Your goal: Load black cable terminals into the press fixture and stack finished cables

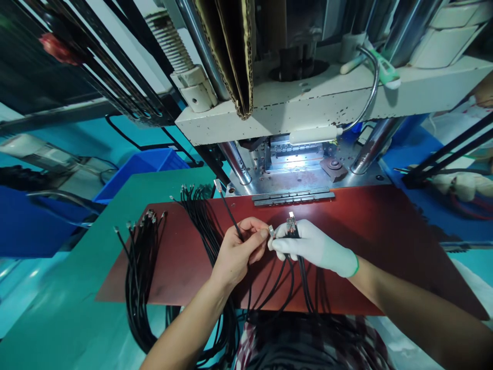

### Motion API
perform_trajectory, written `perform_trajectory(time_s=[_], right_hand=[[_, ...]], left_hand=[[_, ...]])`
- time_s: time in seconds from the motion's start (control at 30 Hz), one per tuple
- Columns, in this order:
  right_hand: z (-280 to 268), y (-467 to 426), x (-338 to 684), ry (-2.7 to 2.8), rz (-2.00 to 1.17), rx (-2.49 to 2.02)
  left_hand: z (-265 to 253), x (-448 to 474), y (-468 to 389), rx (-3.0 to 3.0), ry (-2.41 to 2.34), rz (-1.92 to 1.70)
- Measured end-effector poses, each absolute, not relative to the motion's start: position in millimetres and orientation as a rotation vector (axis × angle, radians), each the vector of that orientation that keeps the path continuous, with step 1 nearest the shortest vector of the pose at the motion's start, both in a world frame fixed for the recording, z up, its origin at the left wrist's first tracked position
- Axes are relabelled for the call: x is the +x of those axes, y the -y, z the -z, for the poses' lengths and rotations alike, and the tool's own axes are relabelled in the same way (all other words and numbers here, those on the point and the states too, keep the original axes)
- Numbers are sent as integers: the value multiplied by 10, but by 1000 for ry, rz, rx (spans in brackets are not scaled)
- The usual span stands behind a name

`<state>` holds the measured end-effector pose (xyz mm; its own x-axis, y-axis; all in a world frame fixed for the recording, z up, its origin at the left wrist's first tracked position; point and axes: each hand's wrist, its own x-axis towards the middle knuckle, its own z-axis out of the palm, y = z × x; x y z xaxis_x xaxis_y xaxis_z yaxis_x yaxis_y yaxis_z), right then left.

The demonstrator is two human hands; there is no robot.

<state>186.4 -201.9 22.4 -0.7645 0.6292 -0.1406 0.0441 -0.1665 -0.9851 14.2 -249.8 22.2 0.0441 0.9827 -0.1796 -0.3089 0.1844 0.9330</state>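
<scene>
My bare left hand [242,246] pinches a small metal-ended cable connector [271,231] between thumb and forefinger. Another black cable [230,211] with a pale metal tip passes through the same hand and points up and left. In a white glove, my right hand [304,245] grips several black cables [295,232], their metal ends sticking up above the fingers. Its fingertips meet the left hand's at the small connector. From both hands the cables hang down over the red-brown board [354,246] toward my lap.
Two bundles of black cables, a left bundle [140,267] and a nearer one [200,221], lie on the board. Behind stands a press [327,110] with a lit metal mould [295,156]. A slotted metal bar [293,197] lies before it. Blue bins [34,226] are at left.
</scene>
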Motion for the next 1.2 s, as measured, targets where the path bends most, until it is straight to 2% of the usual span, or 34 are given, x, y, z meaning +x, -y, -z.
perform_trajectory(time_s=[0.17,0.4,0.77,0.9,1.03,1.2], right_hand=[[-220,2029,1871,1709,-1986,-758],[-170,2013,1905,1697,-2072,-627],[-206,2020,1901,1766,-2007,-642],[-246,1996,1904,1639,-1949,-808],[-290,1995,1880,1448,-1877,-997],[-310,2042,1839,1436,-1890,-980]], left_hand=[[-256,140,2500,806,-1007,-1200],[-221,91,2450,607,-770,-952],[-196,119,2479,627,-765,-967],[-225,145,2556,741,-903,-1056],[-233,255,2685,883,-970,-842],[-209,353,2755,1105,-990,-647]])
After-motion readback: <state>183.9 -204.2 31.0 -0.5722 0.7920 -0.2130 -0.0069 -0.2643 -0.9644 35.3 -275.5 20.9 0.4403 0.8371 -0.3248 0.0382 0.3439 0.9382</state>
